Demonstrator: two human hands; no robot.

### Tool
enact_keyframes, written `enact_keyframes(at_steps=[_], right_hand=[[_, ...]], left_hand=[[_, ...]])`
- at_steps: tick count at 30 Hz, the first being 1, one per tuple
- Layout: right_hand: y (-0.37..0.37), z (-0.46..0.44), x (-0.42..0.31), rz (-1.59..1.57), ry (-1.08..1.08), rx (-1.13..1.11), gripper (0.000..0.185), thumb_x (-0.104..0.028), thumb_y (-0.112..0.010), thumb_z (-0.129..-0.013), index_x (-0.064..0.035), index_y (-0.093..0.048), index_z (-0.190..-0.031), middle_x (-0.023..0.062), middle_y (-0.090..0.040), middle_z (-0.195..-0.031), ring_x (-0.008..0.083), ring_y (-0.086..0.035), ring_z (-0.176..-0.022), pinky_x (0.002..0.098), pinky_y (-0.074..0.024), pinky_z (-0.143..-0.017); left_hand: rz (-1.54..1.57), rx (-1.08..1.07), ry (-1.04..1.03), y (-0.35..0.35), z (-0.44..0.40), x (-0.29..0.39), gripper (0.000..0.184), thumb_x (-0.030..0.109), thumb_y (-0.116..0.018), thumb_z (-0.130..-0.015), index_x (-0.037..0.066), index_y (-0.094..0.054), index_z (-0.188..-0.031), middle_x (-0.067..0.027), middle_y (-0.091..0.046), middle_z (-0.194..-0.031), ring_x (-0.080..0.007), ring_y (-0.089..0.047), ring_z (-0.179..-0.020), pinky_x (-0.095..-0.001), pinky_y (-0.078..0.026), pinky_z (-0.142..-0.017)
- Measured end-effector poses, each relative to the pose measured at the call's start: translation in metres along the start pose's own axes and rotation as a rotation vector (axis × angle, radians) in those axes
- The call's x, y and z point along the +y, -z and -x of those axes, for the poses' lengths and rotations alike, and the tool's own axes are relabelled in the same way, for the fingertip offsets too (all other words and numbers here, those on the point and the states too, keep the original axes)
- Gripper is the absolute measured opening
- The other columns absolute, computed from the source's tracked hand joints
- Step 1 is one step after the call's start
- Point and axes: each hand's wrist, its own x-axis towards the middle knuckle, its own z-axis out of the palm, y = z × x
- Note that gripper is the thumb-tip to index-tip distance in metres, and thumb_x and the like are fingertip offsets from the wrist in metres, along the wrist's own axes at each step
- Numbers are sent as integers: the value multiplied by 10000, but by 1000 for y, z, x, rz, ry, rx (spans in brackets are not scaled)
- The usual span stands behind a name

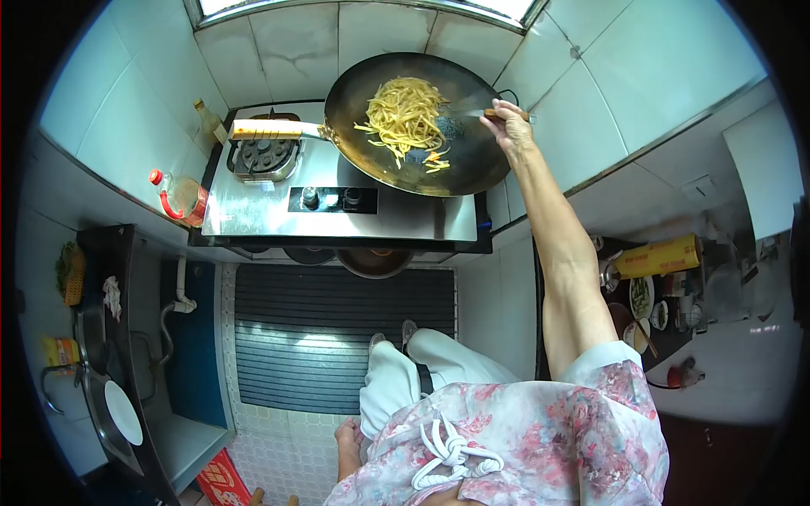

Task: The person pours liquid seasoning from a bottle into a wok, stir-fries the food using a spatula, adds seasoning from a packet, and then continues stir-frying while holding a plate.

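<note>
A large dark wok [363, 156] sits on the right side of the steel stove [245, 211], its pale-wrapped handle pointing left. Yellow strips of food [405, 114] are heaped in it, with a few orange bits at the lower right. My right hand [511, 126], at the wok's right rim, is closed on the brown handle of a spatula [494, 114]; the metal end reaches into the wok beside the food. My left hand [348, 433] hangs low by my thigh with its fingers curled; whether anything is in it cannot be made out.
An unused burner [266, 157] is at the stove's left. Beside the stove stand a red-capped bottle [181, 198] and a glass bottle [211, 125]. A sink counter with a white plate [123, 412] is at far left. Several dishes, including a plate of greens [641, 298], are at right.
</note>
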Motion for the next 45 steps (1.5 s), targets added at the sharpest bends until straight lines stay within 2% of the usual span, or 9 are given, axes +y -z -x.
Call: enact_keyframes(at_steps=[8,12,19,28,32,37,39,42,45], right_hand=[[-58,91,-36,367,383,-664,52,23,-638,-836,-6,-654,-876,149,-656,-1113,183,-619,-1029,296,-462,-959],[-72,128,-67,669,548,-858,46,19,-619,-862,-5,-656,-873,134,-674,-1091,194,-595,-1119,306,-451,-974],[-89,202,-109,847,509,-889,51,23,-607,-850,1,-650,-832,124,-676,-1100,180,-619,-1063,279,-478,-908],[-66,206,-44,1219,801,-1188,299,75,-712,-603,-74,-586,-830,58,-633,-1113,262,-596,-1084,355,-485,-932],[-53,185,-33,1318,934,-1113,315,72,-717,-587,-95,-591,-822,36,-626,-1139,253,-574,-1129,359,-478,-969],[-56,173,-73,1030,820,-564,120,22,-607,-788,-56,-668,-856,60,-702,-968,177,-670,-915,291,-516,-866],[-50,145,-89,976,688,-267,106,-44,-634,-806,-56,-702,-887,42,-697,-901,131,-658,-831,269,-544,-753],[-32,94,-104,847,409,68,126,-50,-664,-820,-48,-684,-944,87,-662,-962,193,-645,-884,323,-569,-713],[-13,51,-88,549,265,193,174,-60,-676,-800,-58,-675,-974,98,-650,-934,224,-644,-837,383,-595,-694]], left_hand=[[65,68,43,-4,-8,5,386,65,-464,-890,104,-570,-1259,-94,-647,-1001,-192,-639,-850,-359,-537,-676],[17,74,42,-7,-6,1,382,59,-471,-883,93,-574,-1249,-89,-652,-978,-196,-647,-830,-362,-546,-672],[113,34,50,-15,-14,-2,397,44,-484,-861,68,-565,-1250,-94,-655,-965,-199,-661,-784,-345,-549,-598],[41,19,-43,-28,-16,24,395,41,-467,-873,41,-544,-1260,-137,-652,-1001,-215,-672,-831,-329,-568,-605],[48,3,-48,-31,-17,37,392,35,-454,-880,36,-534,-1264,-152,-640,-1020,-250,-669,-881,-375,-581,-709],[82,71,4,-13,-17,15,387,42,-455,-880,32,-539,-1257,-148,-631,-1014,-269,-666,-881,-406,-578,-723],[9,102,66,-2,-22,4,391,43,-455,-877,35,-544,-1258,-147,-631,-1014,-265,-664,-871,-405,-579,-718],[-141,168,83,-15,20,19,403,45,-457,-874,45,-547,-1266,-144,-631,-1013,-258,-662,-847,-395,-580,-686],[-130,157,80,-13,17,16,411,49,-459,-874,48,-544,-1275,-142,-633,-1011,-254,-662,-835,-387,-581,-661]])
